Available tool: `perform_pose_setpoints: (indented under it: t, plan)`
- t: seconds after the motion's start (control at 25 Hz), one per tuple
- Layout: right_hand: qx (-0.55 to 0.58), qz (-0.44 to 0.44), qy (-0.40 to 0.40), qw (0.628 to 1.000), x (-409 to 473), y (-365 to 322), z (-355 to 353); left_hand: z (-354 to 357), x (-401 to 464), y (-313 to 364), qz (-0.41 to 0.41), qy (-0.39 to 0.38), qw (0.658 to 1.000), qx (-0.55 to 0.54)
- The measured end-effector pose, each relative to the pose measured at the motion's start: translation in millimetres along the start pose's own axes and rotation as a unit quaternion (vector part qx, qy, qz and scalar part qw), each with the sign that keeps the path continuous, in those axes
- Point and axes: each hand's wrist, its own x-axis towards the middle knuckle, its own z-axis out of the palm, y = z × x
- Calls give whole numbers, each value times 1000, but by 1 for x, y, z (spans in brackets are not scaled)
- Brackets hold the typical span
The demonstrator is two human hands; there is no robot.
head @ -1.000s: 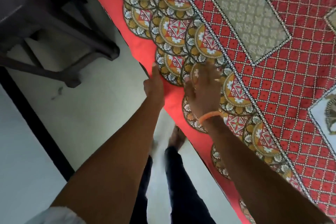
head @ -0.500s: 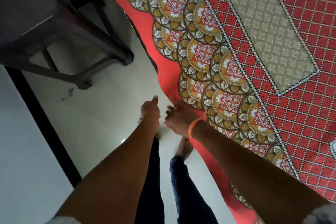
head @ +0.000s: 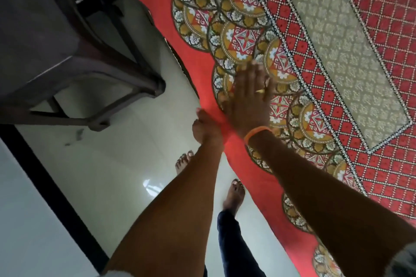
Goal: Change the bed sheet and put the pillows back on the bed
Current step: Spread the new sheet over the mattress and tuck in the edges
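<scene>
— So, where is the sheet from your hands right now?

— Right under them. The bed sheet (head: 304, 56) covers the bed from about twelve o'clock round to four, and its plain red border runs as one long line from eleven o'clock down to five. That line is the axis I'd work along.

— Which hand is on it?

— My right hand (head: 249, 96) lies flat on the patterned circles just inside the border, fingers straight and spread, holding nothing, only pressing the cloth. My left hand (head: 206, 127) sits at the very edge, at about nine o'clock from the right one and touching its heel. Its fingers look curled at the red hem, but whether they actually pinch the cloth or just rest against it, I cannot tell from this angle.

— So which one leads?

— The left, I'd judge. It's the nearer one to the overhanging edge, and the edge drops away toward the floor (head: 112, 164) on its seven o'clock side. The right hand would smooth outward, toward one o'clock.

— Anything in the way?

— The dark chair (head: 67, 56) stands at ten o'clock, apart from the bed, with floor between. My bare feet (head: 234, 193) are close beside the bed's edge. No pillows in view.
</scene>
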Motion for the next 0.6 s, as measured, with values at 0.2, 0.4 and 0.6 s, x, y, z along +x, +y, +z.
perform_pose_setpoints:
  t: [0.2, 0.4, 0.6]
  plan:
    - [51, -283, 25, 957, 43, -49, -22, -29, 32, 24, 18, -121, 992, -36]
    - [184, -15, 120, 976, 120, -21, -50, -36, 82, 141, -50, -122, 969, -211]
    - [63, 84, 42, 994, 172, -52, -44, -9, 116, 209, -49, -57, 987, -146]
